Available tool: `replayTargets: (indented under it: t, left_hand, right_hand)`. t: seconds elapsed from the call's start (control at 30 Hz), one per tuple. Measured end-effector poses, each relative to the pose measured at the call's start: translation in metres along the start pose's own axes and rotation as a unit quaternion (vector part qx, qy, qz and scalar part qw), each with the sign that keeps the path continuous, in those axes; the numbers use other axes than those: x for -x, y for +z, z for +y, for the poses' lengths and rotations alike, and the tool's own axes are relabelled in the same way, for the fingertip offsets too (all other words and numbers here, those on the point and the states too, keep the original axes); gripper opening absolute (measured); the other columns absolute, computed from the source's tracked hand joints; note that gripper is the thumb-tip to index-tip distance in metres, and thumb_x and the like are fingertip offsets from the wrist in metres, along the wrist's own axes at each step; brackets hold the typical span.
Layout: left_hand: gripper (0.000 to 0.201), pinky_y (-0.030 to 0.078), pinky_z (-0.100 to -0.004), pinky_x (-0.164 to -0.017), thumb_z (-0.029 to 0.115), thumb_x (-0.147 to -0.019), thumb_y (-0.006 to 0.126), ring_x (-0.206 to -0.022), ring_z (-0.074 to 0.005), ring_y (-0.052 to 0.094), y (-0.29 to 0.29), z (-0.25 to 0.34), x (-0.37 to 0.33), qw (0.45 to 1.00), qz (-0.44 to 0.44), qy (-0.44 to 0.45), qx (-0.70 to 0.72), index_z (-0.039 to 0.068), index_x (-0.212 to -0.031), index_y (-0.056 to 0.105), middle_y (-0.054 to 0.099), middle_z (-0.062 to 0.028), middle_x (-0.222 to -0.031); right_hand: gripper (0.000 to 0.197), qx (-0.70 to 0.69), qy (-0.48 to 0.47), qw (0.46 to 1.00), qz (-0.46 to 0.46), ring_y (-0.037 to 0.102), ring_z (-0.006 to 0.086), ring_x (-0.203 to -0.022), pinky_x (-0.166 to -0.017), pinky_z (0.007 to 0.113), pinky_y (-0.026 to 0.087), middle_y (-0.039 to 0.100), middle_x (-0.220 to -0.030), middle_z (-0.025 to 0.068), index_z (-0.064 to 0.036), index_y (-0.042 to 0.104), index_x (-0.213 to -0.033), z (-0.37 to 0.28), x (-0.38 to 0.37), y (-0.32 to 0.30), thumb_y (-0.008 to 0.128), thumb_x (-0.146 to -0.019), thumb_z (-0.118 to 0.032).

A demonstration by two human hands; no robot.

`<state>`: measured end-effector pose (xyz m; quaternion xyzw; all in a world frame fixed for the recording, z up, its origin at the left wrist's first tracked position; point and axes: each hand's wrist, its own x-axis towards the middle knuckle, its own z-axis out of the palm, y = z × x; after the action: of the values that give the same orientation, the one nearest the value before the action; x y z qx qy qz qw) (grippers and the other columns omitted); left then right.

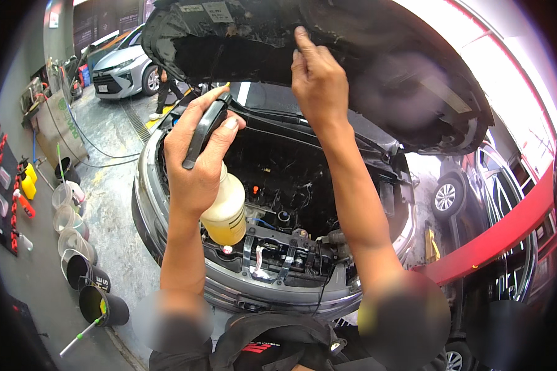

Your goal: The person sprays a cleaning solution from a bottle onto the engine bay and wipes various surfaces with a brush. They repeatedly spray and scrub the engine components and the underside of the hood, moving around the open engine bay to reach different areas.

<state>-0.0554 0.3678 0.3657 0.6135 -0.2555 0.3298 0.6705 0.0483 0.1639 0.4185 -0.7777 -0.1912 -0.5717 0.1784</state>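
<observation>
- Left hand's [195, 178] fingers wrap the spray bottle [224, 207], part-full below them.
- Right hand [322, 86] looks empty, index finger extended.
- Around that fingertip, contact unclear, the raised hood [247, 62] looks grimy, unfinished.

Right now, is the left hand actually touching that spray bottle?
Touching. The head view shows the left hand gripping the spray bottle, its fingers and thumb against the black sprayer head.

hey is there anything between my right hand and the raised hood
Nothing visible stands between your right hand and the raised hood; whether they touch, I can't tell. The spray bottle is off to the left, in your left hand.
</observation>
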Motion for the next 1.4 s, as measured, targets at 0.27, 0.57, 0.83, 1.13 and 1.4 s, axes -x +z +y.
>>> replayTargets:
  t: [0.27,0.57,0.83,1.13,1.4]
  left_hand:
    - [0.045,0.048,-0.0265,-0.092,0.007,-0.097,0.059,-0.092,-0.0126,0.065,-0.006,-0.015,0.008,0.999,0.045,-0.011,0.02,-0.008,-0.139,0.062,0.075,-0.0105,-0.099]
    - [0.044,0.042,-0.0216,-0.077,0.009,-0.098,0.06,-0.082,-0.0057,0.058,0.004,0.0,0.019,0.996,0.08,0.0,-0.04,-0.006,-0.14,0.063,0.075,-0.0066,-0.097]
    - [0.044,0.048,-0.0256,-0.09,0.007,-0.098,0.059,-0.093,-0.0124,0.066,0.024,0.021,0.023,0.997,0.047,0.03,-0.057,-0.007,-0.139,0.063,0.075,-0.009,-0.097]
    - [0.045,0.047,-0.0214,-0.076,0.005,-0.096,0.059,-0.079,-0.0073,0.06,-0.014,-0.004,0.003,0.999,-0.009,0.024,0.028,-0.007,-0.14,0.062,0.075,-0.008,-0.094]
    - [0.049,0.047,-0.0253,-0.089,0.008,-0.096,0.058,-0.088,-0.0114,0.063,-0.047,-0.039,-0.046,0.99,-0.105,0.018,0.089,-0.008,-0.142,0.062,0.075,-0.0102,-0.097]
  right_hand:
    - [0.042,-0.042,0.118,0.991,-0.05,0.072,0.0451,-0.096,-0.085,0.048,0.057,0.072,-0.101,0.0268,-0.0076,0.067,-0.14,0.036,0.034,0.035,0.065,-0.098,-0.011]
    - [0.042,-0.083,0.257,0.955,-0.125,0.075,0.0265,-0.086,-0.081,0.037,0.056,0.076,-0.102,0.0236,0.0004,0.065,-0.141,0.058,0.036,0.029,0.066,-0.1,-0.006]
    - [0.043,-0.122,0.192,0.969,-0.097,0.071,0.0364,-0.122,-0.101,0.037,0.053,0.07,-0.129,0.0296,0.0018,0.064,-0.142,0.073,0.037,0.033,0.065,-0.101,-0.011]
    - [0.043,-0.164,0.145,0.963,0.155,0.071,0.0158,-0.089,-0.081,0.031,0.058,0.078,-0.118,0.0156,0.0024,0.065,-0.141,0.005,0.015,-0.048,0.068,-0.1,-0.009]
    - [0.043,-0.147,0.265,0.935,0.186,0.067,0.0228,-0.091,-0.082,0.034,0.055,0.071,-0.106,0.018,0.0101,0.061,-0.14,-0.039,-0.006,-0.011,0.066,-0.102,-0.009]
